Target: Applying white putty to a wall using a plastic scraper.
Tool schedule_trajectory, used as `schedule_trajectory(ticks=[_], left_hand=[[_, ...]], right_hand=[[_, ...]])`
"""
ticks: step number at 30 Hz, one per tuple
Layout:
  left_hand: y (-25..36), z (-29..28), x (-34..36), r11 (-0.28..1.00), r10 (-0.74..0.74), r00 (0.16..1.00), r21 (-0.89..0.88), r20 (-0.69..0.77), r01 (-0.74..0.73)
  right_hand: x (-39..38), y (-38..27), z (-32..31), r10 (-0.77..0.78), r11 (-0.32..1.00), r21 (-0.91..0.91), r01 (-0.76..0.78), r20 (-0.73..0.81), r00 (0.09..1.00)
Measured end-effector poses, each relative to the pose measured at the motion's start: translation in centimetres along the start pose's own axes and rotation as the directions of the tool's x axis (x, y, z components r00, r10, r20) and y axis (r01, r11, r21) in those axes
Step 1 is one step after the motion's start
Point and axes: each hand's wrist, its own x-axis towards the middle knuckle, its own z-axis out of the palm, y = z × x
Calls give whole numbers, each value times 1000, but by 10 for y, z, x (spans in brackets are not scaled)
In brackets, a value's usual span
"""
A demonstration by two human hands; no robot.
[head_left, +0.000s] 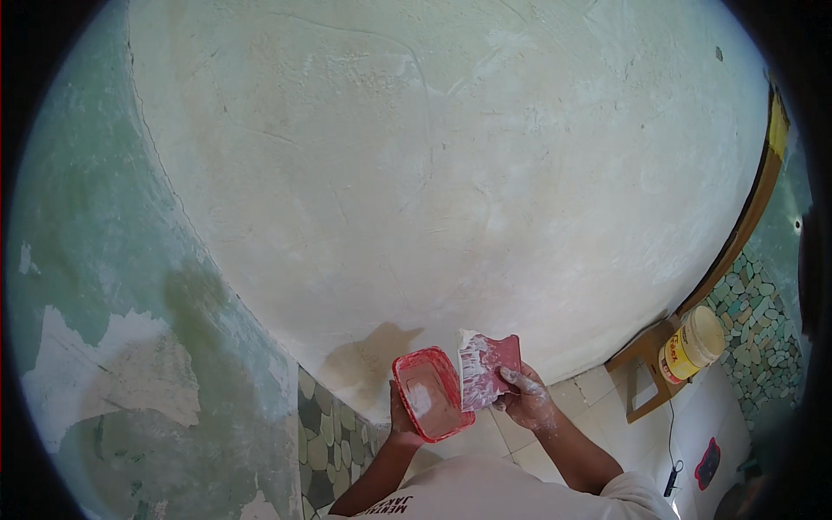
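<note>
From afar, I see the left hand [404,422] grip a red rectangular plastic tub [446,371]; beside it, the right hand [527,404] pinches a white-smeared red plastic spreader [494,368]. The ridged off-white wall [485,199] looks mostly coated, smoothing perhaps left.

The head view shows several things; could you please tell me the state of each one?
Red tub: open, pale material inside
Red spreader: smeared white
Left hand: gripping the tub
Right hand: gripping the spreader, spotted white
Bucket: on the stool, lid unclear
Front wall: pale, streaked
Left wall: green, patchy
</note>
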Motion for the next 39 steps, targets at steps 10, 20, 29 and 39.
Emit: schedule_trajectory(ticks=[10,20,29,39], left_hand=[[13,15,-2,951,-39,990,-299,135,78],[13,36,-4,992,50,991,-118,123,-36],[12,30,-13,993,96,993,-76,69,-90],[10,24,-16,990,132,991,-53,34,-130]], right_hand=[[18,-46,12,-205,971,-133,198,-42,978],[45,-174,103,-800,536,-302,788,115,588],[96,-258,201,-614,-772,-634,-34,760,-212],[131,-184,185,-406,-913,-407,-12,908,101]])
